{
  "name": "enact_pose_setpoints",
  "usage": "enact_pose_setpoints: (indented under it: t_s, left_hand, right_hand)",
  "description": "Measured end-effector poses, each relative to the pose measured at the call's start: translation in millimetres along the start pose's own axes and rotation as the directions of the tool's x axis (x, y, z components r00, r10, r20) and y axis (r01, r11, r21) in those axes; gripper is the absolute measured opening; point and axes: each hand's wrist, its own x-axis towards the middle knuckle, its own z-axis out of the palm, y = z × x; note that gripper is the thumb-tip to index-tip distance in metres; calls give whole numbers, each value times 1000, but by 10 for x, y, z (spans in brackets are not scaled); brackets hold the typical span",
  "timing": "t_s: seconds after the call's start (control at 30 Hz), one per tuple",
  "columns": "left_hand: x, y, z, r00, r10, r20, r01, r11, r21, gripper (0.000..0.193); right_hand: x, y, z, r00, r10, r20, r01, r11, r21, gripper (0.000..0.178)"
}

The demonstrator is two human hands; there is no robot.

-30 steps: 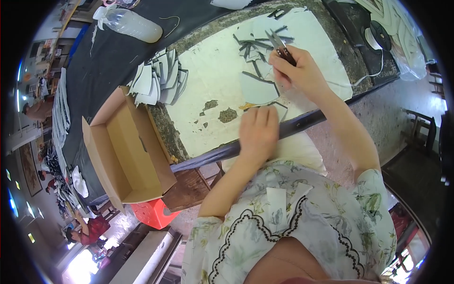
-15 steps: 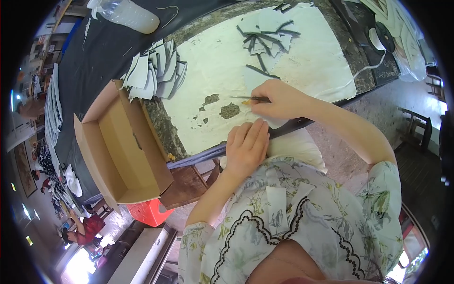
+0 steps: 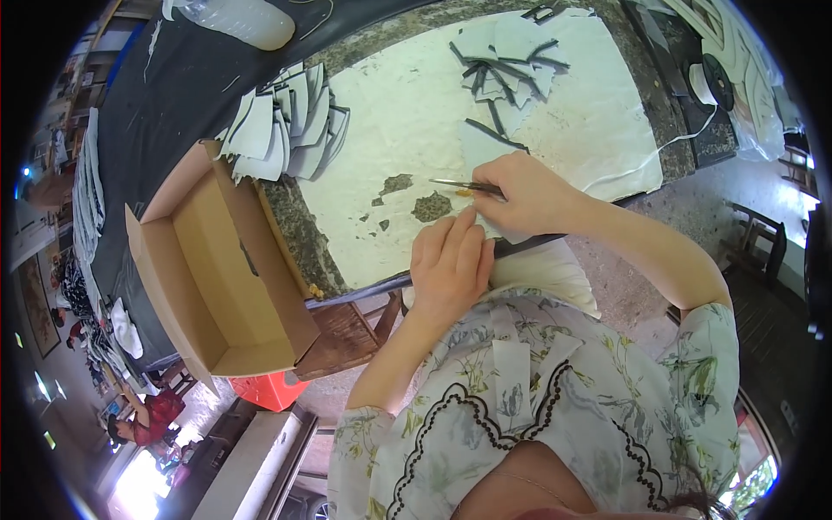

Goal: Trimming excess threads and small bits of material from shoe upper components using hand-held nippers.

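A slim pointed metal tool point(image 3: 464, 184) with a dark rear part juts leftward from my right hand point(image 3: 530, 195), which is closed around it just above the white work sheet. Its exact kind is not clear. Beneath that hand lies a pale grey flat piece point(image 3: 484, 156), mostly covered by my fingers. My left hand point(image 3: 451, 264) rests at the near table edge, fingers stretched out and fingertips close to the right hand. Farther off, several pale cut pieces with dark strips point(image 3: 507, 69) lie in a loose heap.
Left of the sheet point(image 3: 381, 95) stands a stack of pale curved pieces point(image 3: 290, 121), next to an open cardboard box point(image 3: 230, 269). A plastic bottle point(image 3: 238, 19) lies at the far left. A spool point(image 3: 706, 82) with white cord sits at the right.
The view has shifted slightly. My left fingertips have come up closer to my right hand, and the tool now shows more of its length.
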Motion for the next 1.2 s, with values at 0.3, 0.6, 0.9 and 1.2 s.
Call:
enact_pose_setpoints:
  t_s: [0.3,0.6,0.9,1.2]
  left_hand:
    - [18,52,-19,995,25,94,-43,981,188,30]
    - [82,140,39,991,-116,71,103,979,175,40]
    - [133,98,-42,981,-60,186,13,970,243,40]
    - [189,90,-58,965,30,260,-107,952,286,44]
  right_hand:
    - [-171,229,-214,995,80,-62,-74,993,92,25]
    - [-213,232,-242,994,93,-49,-87,989,116,23]
    - [-330,239,-328,985,170,31,-173,961,214,18]
    - [-354,293,-335,995,94,26,-96,991,94,14]
